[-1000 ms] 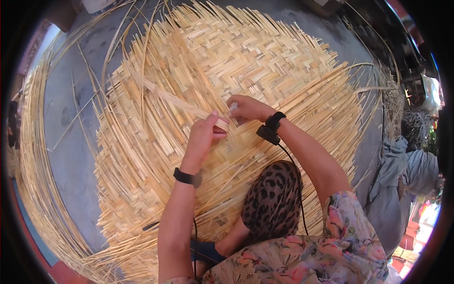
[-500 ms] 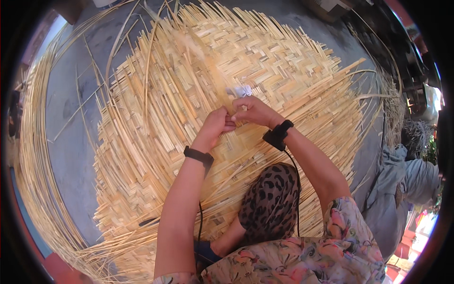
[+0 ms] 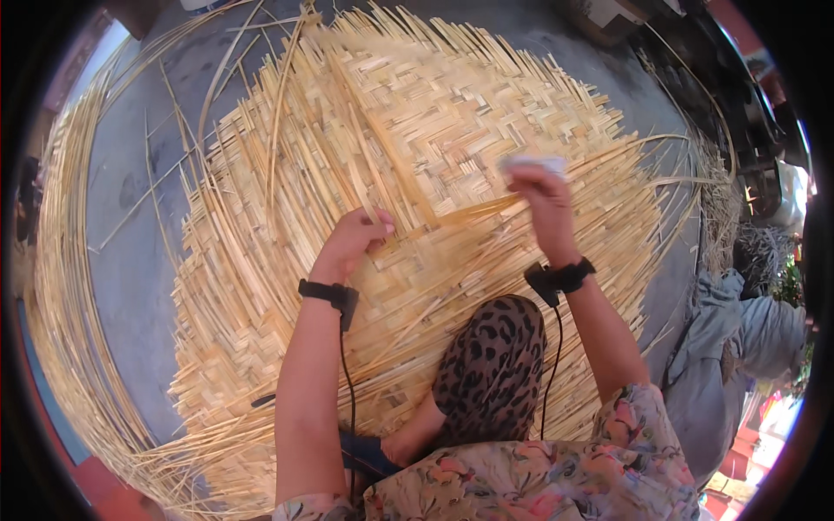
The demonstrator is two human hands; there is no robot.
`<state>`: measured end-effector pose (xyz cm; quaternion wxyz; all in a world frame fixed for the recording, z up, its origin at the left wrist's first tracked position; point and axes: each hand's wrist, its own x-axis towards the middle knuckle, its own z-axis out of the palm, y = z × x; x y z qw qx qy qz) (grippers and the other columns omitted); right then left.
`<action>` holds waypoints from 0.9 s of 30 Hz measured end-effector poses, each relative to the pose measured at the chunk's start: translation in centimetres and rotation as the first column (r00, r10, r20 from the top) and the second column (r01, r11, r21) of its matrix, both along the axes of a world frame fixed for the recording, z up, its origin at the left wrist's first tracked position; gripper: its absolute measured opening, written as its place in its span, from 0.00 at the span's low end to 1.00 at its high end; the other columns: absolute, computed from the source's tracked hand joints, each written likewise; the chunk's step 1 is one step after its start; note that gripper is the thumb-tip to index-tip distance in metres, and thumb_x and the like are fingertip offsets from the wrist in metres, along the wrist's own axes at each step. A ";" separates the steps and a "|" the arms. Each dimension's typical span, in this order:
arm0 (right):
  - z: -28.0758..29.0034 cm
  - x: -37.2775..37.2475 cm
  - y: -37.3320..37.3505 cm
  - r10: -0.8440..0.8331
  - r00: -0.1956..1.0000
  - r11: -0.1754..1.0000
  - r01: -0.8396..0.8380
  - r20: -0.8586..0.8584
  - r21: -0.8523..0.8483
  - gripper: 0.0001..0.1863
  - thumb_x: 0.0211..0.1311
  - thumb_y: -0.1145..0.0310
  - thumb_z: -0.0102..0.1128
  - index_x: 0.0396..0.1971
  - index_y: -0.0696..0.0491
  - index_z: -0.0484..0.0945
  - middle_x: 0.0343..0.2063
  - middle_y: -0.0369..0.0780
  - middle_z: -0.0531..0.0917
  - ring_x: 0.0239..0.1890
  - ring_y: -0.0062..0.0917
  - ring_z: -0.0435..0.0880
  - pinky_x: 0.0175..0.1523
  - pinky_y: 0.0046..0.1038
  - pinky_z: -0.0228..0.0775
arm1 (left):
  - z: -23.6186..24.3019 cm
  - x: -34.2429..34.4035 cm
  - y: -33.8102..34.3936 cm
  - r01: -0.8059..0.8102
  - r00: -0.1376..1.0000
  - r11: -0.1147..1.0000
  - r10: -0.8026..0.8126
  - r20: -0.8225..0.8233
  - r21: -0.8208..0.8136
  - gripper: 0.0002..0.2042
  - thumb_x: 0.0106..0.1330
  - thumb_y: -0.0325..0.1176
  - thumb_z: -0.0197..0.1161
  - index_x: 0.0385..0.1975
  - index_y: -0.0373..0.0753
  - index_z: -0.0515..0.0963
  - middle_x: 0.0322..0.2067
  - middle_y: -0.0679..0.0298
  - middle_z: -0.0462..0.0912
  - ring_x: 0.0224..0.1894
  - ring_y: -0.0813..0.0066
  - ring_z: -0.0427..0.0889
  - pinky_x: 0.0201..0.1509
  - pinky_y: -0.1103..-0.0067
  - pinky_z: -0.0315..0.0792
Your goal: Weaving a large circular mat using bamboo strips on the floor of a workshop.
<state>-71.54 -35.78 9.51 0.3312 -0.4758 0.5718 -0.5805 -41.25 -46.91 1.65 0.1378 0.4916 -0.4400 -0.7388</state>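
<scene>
A large mat (image 3: 473, 117) of pale, flat bamboo strips lies under both of my hands, with a zigzag weave in its far right part. My right hand (image 3: 547, 208) is raised over the right of the mat, blurred, its fingers closed on a bamboo strip (image 3: 482, 209) that runs left to the weave's edge. A white scrap (image 3: 537, 163), cloth or paper, shows at its fingertips; how it is held is unclear. My left hand (image 3: 349, 243) rests on the long unwoven strips (image 3: 334, 165) left of the woven part, thumb and fingers pinched at a strip.
Long loose strips (image 3: 78, 286) curve along the left edge over the grey floor (image 3: 130, 200). My bent knee (image 3: 495, 356) in spotted cloth is on the near part of the mat. Grey fabric (image 3: 708, 339) lies at right. Black cables hang from both wrist bands.
My hands, close together before, have parted. The right one swung right with the white scrap, drawing the strip out to the right; the left one shifted left and slightly nearer.
</scene>
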 end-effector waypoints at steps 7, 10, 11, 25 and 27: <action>-4.3 -5.3 7.4 -0.194 0.795 0.883 0.397 -0.575 0.251 0.30 0.66 0.71 0.57 0.68 0.50 0.61 0.37 0.44 0.83 0.37 0.25 0.82 0.44 0.30 0.74 | 2.3 2.6 1.6 -0.559 0.829 0.746 0.488 -0.274 -0.362 0.14 0.70 0.29 0.58 0.54 0.35 0.74 0.40 0.59 0.83 0.42 0.71 0.82 0.47 0.75 0.76; 2.2 3.8 4.8 0.472 0.846 0.739 -0.229 -0.246 0.634 0.32 0.66 0.68 0.56 0.69 0.48 0.58 0.30 0.44 0.84 0.33 0.30 0.84 0.42 0.32 0.75 | 3.2 8.4 3.0 -0.256 0.807 0.536 0.577 0.128 -0.804 0.21 0.71 0.30 0.56 0.62 0.32 0.66 0.49 0.54 0.82 0.45 0.67 0.81 0.51 0.75 0.75; 1.6 6.0 3.5 0.547 0.752 0.751 -0.245 -0.368 0.614 0.31 0.66 0.69 0.54 0.69 0.50 0.59 0.29 0.44 0.84 0.32 0.32 0.85 0.39 0.33 0.75 | 2.9 9.2 4.8 -0.111 0.793 0.671 0.504 0.341 -0.733 0.23 0.71 0.32 0.55 0.64 0.33 0.65 0.51 0.52 0.80 0.48 0.59 0.81 0.54 0.70 0.74; -2.6 15.0 -1.9 0.684 0.057 0.705 -0.308 -0.728 0.638 0.09 0.60 0.70 0.52 0.37 0.53 0.80 0.26 0.44 0.85 0.29 0.39 0.86 0.32 0.42 0.75 | -2.1 11.1 11.5 -0.242 0.882 0.769 0.428 0.195 -0.591 0.17 0.64 0.35 0.62 0.51 0.37 0.78 0.40 0.52 0.86 0.42 0.59 0.85 0.48 0.69 0.76; -5.5 16.5 -3.6 0.594 0.340 0.804 -0.296 -0.729 0.516 0.08 0.61 0.70 0.51 0.34 0.54 0.80 0.27 0.46 0.85 0.31 0.41 0.86 0.35 0.43 0.75 | -1.9 10.8 7.9 -0.369 0.865 0.872 0.449 0.225 -0.321 0.14 0.63 0.33 0.60 0.46 0.35 0.80 0.39 0.51 0.85 0.42 0.58 0.84 0.47 0.68 0.76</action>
